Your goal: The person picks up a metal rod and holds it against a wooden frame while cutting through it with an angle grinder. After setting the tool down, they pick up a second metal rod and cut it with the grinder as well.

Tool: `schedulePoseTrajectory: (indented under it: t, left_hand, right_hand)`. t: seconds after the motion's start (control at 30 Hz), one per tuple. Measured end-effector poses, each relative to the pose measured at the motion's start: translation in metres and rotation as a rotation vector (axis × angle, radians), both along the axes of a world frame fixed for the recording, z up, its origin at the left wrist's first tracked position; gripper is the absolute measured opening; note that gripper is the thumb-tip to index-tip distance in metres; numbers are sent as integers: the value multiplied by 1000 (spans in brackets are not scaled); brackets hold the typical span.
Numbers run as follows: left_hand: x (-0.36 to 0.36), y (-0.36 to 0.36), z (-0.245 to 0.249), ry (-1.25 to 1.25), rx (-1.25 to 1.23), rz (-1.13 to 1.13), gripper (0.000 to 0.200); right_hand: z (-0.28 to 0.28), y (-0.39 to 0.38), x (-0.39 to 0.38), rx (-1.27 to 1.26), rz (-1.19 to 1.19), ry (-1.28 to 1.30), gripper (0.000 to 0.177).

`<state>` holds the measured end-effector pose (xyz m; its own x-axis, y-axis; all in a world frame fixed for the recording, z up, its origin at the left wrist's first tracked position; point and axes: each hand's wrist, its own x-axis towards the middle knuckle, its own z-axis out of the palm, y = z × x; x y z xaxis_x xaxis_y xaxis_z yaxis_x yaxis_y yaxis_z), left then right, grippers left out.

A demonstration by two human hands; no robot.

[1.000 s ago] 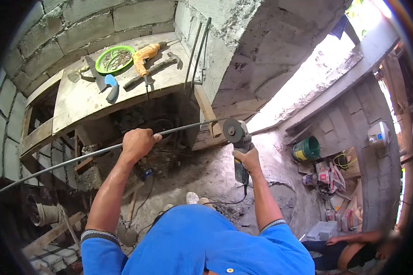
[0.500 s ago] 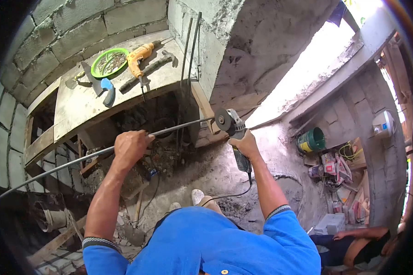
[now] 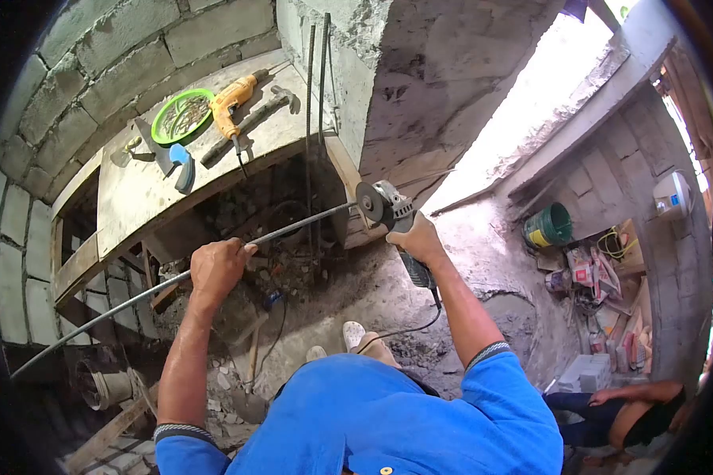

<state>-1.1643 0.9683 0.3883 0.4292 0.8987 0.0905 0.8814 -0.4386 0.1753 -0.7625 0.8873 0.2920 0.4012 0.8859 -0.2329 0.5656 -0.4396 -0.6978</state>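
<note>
My left hand point(image 3: 216, 267) is closed around a long, thin steel rod point(image 3: 301, 225), which slants from the lower left up toward the middle. Gripped in my right hand point(image 3: 418, 240) is an angle grinder point(image 3: 391, 198), its body pointing down and its cord trailing below. The grinder's round disc point(image 3: 370, 203) faces left, and the rod's tip reaches right up to the disc's edge. No sparks show there. Part of the grinder's body is hidden behind my fingers.
A worktop point(image 3: 127, 210) carries a yellow drill point(image 3: 228, 103), a hammer point(image 3: 249, 127), a green-rimmed dish point(image 3: 165, 131) and a blue-handled tool point(image 3: 182, 166). Two upright bars point(image 3: 310, 158) stand beside a concrete column point(image 3: 444, 87). A green bucket point(image 3: 548, 226) lies right; a person point(image 3: 638, 412) sits lower right.
The view has turned slightly. Both hands, the grinder and the rod have shifted a little left in view, and the rod's left end sits lower. Its tip stays by the disc.
</note>
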Motion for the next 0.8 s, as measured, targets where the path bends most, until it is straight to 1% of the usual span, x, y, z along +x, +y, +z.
schedulePoseTrajectory:
  t: [0.03,0.1,0.2,0.23,0.33,0.4,0.43,0.5,0.6,0.63,0.67,0.7,0.8]
  left_hand:
    - [-1,-2,-5,0,-2,3,42]
    - [-2,-4,-17,63,127,6,39]
    - [0,-6,-15,50,184,-35,36]
    - [0,-7,-14,52,177,-40,36]
    - [1,4,-7,8,117,-30,37]
    - [1,12,-1,90,-148,56,42]
    - [1,16,1,96,-146,48,42]
    - [2,21,3,103,-282,85,47]
    - [1,28,6,97,-348,64,48]
    - [0,29,2,104,-346,61,48]
    - [-3,28,-4,87,-309,64,47]
    - [-4,28,-8,69,-274,67,46]
    - [5,15,4,100,-220,97,44]
  right_hand:
    - [1,1,-1,18,-2,-29,74]
    - [5,3,-1,38,-5,-57,75]
    - [11,0,0,23,-37,-19,74]
    - [10,0,1,3,-27,-51,74]
    - [4,1,2,4,-26,-79,73]
    - [0,1,3,22,-39,-70,73]
    - [0,2,3,28,-39,-52,73]
    - [-2,1,5,29,-49,-28,73]
    - [0,4,7,27,-25,-1,74]
    - [3,5,5,20,-26,-62,74]
    - [4,6,5,13,-28,-121,73]
    - [4,7,5,14,-31,-116,73]
    - [2,11,5,-43,23,-44,73]
